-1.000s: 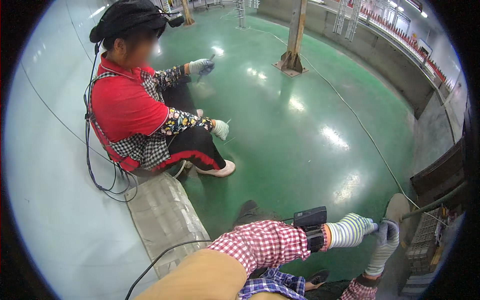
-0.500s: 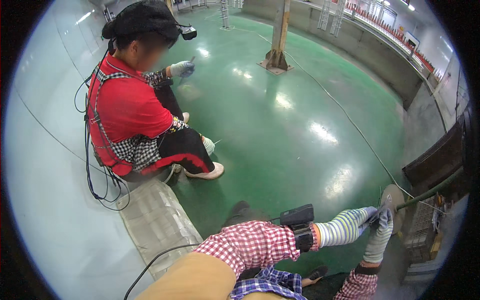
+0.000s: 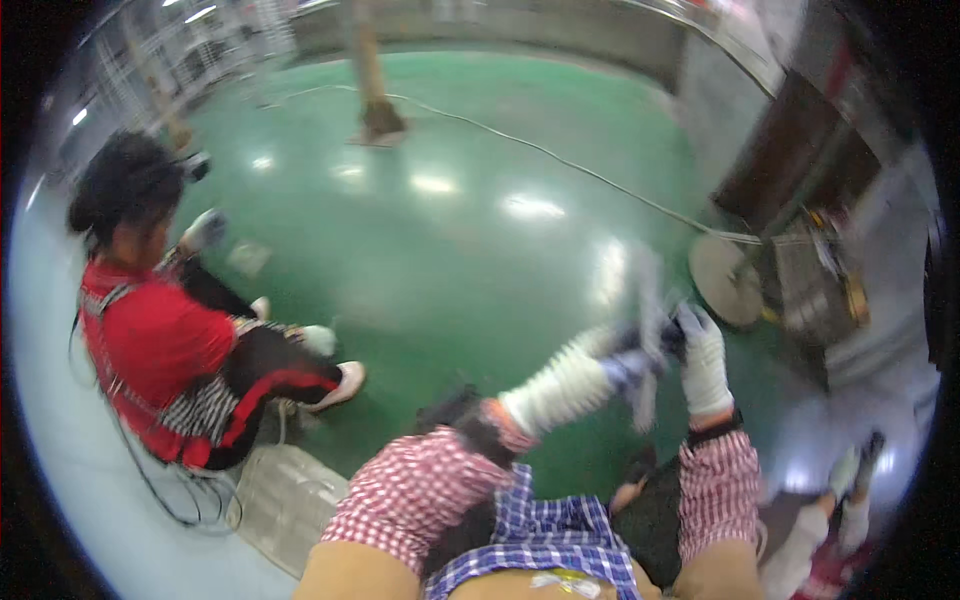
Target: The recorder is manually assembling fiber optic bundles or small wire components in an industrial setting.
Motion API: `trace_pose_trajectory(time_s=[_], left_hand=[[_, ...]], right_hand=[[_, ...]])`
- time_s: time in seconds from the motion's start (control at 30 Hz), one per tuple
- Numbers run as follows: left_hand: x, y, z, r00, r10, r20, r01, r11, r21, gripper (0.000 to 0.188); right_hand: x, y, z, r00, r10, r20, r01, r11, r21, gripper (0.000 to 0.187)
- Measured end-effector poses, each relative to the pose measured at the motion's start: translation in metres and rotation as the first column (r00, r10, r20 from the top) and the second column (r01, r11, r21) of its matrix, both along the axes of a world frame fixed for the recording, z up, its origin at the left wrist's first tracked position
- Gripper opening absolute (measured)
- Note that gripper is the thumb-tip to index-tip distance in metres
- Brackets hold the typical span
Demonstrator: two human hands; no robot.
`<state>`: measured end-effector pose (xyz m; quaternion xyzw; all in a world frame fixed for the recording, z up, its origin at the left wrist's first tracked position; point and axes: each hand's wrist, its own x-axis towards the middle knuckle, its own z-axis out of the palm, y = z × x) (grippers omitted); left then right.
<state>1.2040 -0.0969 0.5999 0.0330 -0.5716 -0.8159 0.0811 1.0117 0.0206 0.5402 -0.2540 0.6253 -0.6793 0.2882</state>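
A long, narrow grey strip, smeared by motion, stands nearly upright in front of me. My left hand, in a striped knit glove with dark fingertips, is closed around its middle. Close by on the right is my right hand, in a pale glove, its fingers bent towards the strip. Blur hides whether those fingers touch it. Both hands are above the green floor, in front of my blue checked apron.
A person in red sits at the left beside a pale wrapped pad. A round disc base and a crate stand at the right. A cable crosses the floor past a post. Another person's gloved hands show at lower right.
My view has swung right. Both hands have come away from the round disc and back towards my body, and the grey strip now shows clear of it.
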Motion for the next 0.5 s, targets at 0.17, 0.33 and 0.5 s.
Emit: trace_pose_trajectory(time_s=[0.17,0.33,0.5], left_hand=[[-0.014,-0.013,-0.01,0.971,0.237,0.016,-0.236,0.97,-0.051,0.043],[-0.017,-0.003,-0.008,0.984,0.128,0.121,-0.116,0.988,-0.104,0.039],[-0.014,-0.005,-0.019,0.989,0.015,0.15,0.002,0.994,-0.107,0.037]], right_hand=[[-0.003,0.015,0.019,0.961,-0.215,-0.171,0.186,0.967,-0.173,0.027],[0.021,0.026,0.044,0.828,-0.104,-0.551,-0.006,0.981,-0.194,0.02],[0.03,0.019,0.042,0.956,0.18,-0.232,-0.194,0.98,-0.041,0.032]])
